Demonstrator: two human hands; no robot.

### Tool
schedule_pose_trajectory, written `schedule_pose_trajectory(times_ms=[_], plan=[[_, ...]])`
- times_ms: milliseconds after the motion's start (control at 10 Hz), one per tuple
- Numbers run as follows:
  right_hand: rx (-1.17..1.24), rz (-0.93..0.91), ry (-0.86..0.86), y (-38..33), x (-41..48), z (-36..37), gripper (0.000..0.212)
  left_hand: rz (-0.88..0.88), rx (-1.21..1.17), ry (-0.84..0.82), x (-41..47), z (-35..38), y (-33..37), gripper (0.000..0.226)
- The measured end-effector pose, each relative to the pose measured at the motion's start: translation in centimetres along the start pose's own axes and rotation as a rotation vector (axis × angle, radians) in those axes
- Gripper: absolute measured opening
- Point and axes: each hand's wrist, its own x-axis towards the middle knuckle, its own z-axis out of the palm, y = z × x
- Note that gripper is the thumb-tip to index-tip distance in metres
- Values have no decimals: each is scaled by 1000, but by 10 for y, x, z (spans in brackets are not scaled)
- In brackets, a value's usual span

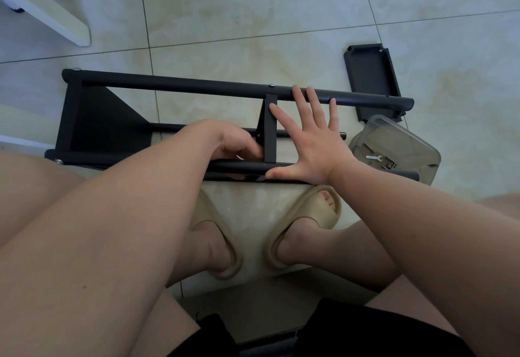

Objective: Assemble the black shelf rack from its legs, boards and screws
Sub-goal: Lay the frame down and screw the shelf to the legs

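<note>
Well, the black rack (pixel 174 85) is lying on its side on the floor tiles, stretching from 9 o'clock to 3 o'clock in front of the person's feet. Far over at 9 o'clock, the end board (pixel 104 123) is already sitting between the legs.

Next, the left hand (pixel 233 142) is reaching down to where the middle board (pixel 268 128) is meeting the near leg (pixel 242 165). Its fingers are curling in tight against the board's bottom edge. I cannot tell if they are pinching a screw or only the board. At 12 o'clock from that board, a silver screw (pixel 271 85) is already sitting in the far leg (pixel 365 100), so I am guessing the near corner is being joined now.

The right hand (pixel 306 142) is lying wide open and flat, holding nothing. Its long fingers are touching the far leg and its thumb is touching the near leg. That is helping, I think, because round legs are likely to roll.

To do this well, the person should be holding the board straight, lining up the two holes, and turning the screw in gently by hand first.

At 2 o'clock a loose board (pixel 371 75) is waiting, and at 3 o'clock a clear box (pixel 399 137) is holding a small wrench (pixel 372 157) for the last tight turns.
</note>
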Motion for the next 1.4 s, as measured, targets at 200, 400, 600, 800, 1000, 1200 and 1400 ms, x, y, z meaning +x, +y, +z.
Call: schedule_pose_trajectory(times_ms=[200,400,600,800,1000,1200,1400], plan=[[-5,-4,1,0,0,0,124,55,-25,-53,-4,1,0,30],[-8,-5,3,0,0,-1,124,47,-16,-42,-3,1,0,31],[-12,-5,-1,0,0,0,124,8,-13,-43,-4,1,1,25],[-15,-5,1,1,0,0,124,86,-36,-66,-8,4,1,28],[-4,-2,0,0,0,0,124,21,62,2,-5,5,4,28],[-9,-1,-2,0,0,0,124,88,-15,-9,-9,7,3,32],[-8,-1,-5,0,0,0,124,8,91,-1,-12,9,8,30]])
